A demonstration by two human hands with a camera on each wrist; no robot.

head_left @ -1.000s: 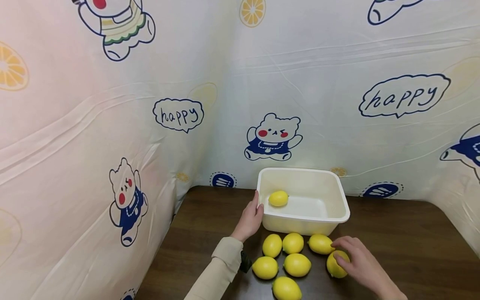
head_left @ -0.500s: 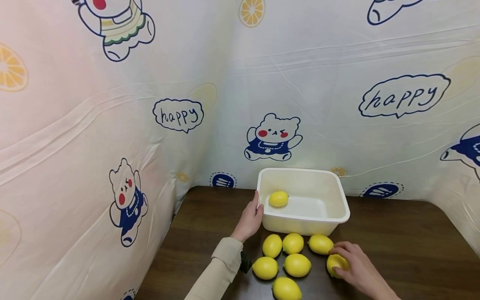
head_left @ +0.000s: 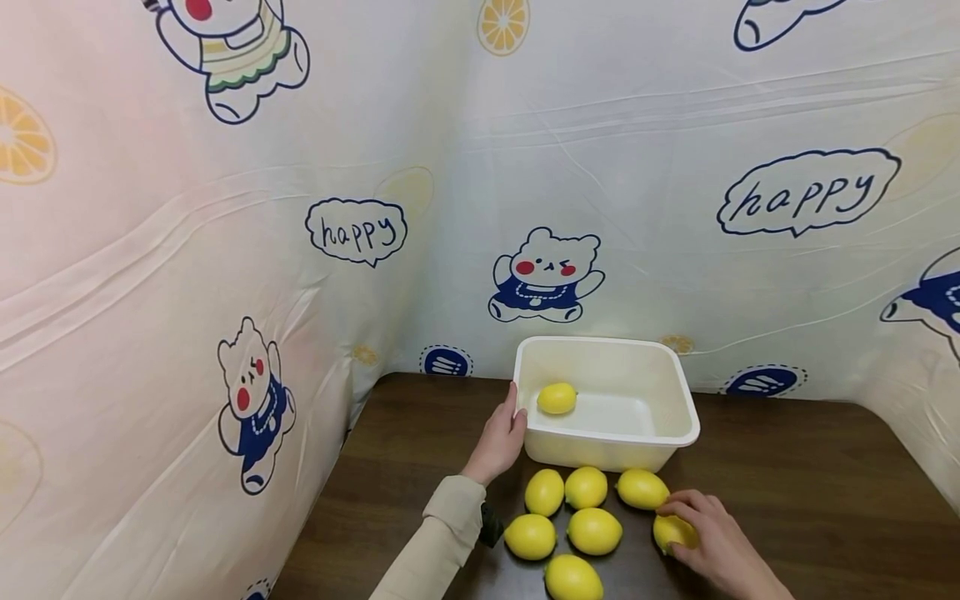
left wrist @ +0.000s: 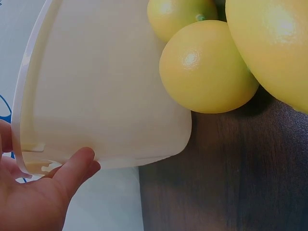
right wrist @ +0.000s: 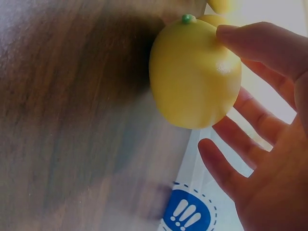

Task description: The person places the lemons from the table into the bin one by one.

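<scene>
My left hand [head_left: 497,437] grips the left end of a white plastic basin [head_left: 600,454] at its rim. In the left wrist view the thumb lies against the basin's outer wall, with the fingers past the rim. My right hand [head_left: 716,533] holds a lemon [right wrist: 192,77] low over the table, thumb on one side and fingers reaching around the far side. That lemon, with a green stem tip, is partly covered by the hand in the head view. One lemon [head_left: 557,398] lies inside the basin at the left. Beside the held one is another lemon [head_left: 642,489].
Several more lemons lie in front of the basin, among them a near lemon [head_left: 573,577] and a left lemon [head_left: 530,537]. The dark wooden table [head_left: 810,475] meets a printed cloth backdrop [head_left: 637,192] behind the basin and on the sides.
My right hand has shifted slightly left and down, its fingers closing farther around the lemon. The left hand and the basin have stayed put.
</scene>
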